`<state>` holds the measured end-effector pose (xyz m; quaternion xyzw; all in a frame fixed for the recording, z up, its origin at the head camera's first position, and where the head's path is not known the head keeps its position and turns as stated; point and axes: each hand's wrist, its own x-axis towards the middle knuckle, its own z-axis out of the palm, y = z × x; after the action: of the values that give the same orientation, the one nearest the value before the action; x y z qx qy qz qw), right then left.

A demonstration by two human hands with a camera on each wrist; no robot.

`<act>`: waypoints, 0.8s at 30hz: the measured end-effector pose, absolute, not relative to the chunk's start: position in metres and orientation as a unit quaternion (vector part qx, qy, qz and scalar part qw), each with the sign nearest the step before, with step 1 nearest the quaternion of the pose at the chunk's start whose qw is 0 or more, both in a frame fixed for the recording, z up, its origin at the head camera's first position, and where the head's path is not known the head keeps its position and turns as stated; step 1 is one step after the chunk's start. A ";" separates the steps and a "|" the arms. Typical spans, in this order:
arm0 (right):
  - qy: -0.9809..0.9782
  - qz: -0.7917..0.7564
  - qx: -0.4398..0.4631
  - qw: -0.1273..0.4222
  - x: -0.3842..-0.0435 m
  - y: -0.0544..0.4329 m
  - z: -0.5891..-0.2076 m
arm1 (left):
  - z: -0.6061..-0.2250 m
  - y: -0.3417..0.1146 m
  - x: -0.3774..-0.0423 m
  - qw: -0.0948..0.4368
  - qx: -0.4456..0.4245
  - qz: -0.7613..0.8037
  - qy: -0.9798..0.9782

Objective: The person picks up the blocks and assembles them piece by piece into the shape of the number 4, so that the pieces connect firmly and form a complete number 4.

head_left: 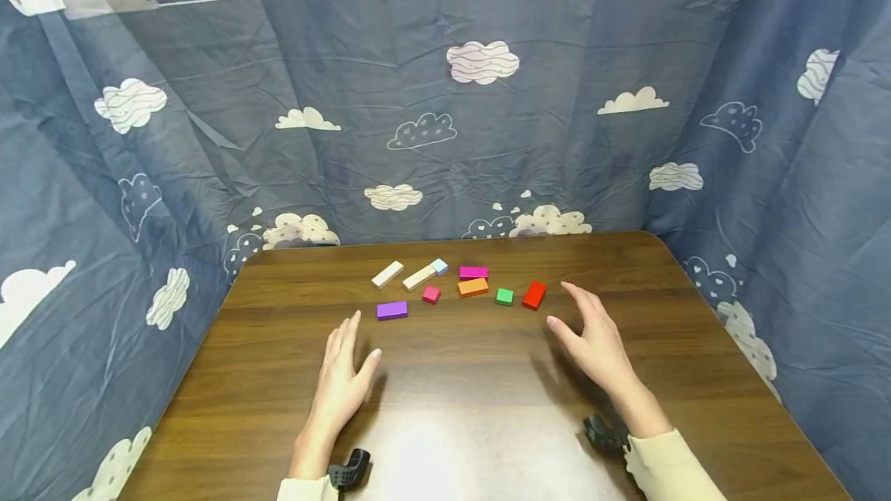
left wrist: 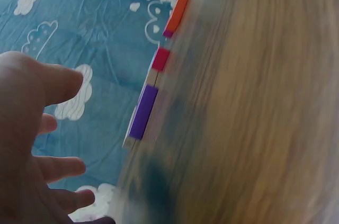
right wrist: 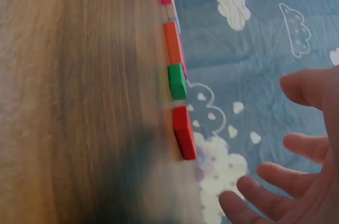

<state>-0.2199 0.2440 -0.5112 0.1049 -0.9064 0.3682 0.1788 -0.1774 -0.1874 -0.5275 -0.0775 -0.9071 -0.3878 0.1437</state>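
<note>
My left hand (head_left: 339,385) hovers over the table with fingers extended and thumb spread, holding nothing. Nearest to it lies a purple block (head_left: 392,311), just beyond the fingertips. On the other side, my right hand (head_left: 597,342) is also raised, thumb apart from the fingers, close to a red block (head_left: 534,295). Between them lie a small green block (head_left: 504,297), an orange block (head_left: 473,287) against a magenta block (head_left: 473,273), and a small crimson block (head_left: 431,294). Farther back are two cream blocks, one alone (head_left: 387,274), the other (head_left: 419,277) touching a light blue block (head_left: 439,267).
The brown wooden table (head_left: 473,362) ends at a far edge just behind the blocks. A blue curtain (head_left: 390,83) with cloud prints hangs behind and at both sides. Black wrist straps (head_left: 350,469) and pale sleeves (head_left: 671,466) show at the wrists.
</note>
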 end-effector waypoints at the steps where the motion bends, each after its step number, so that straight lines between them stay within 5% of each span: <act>1: -0.904 0.379 0.103 0.171 -0.223 0.243 -0.511 | -0.528 -0.186 -0.177 0.148 -0.083 -0.399 -0.901; 14: -0.896 0.428 0.076 0.092 -0.276 0.245 -0.517 | -0.532 -0.168 -0.176 0.098 -0.115 -0.491 -0.858; 24: -0.914 0.395 0.056 0.078 -0.298 0.244 -0.530 | -0.535 -0.165 -0.174 0.094 -0.129 -0.414 -0.896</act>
<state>-0.2983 0.2435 -0.5299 0.0561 -0.9138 0.3947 0.0777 -0.1740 -0.1650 -0.5353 -0.1289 -0.8961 -0.4141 0.0940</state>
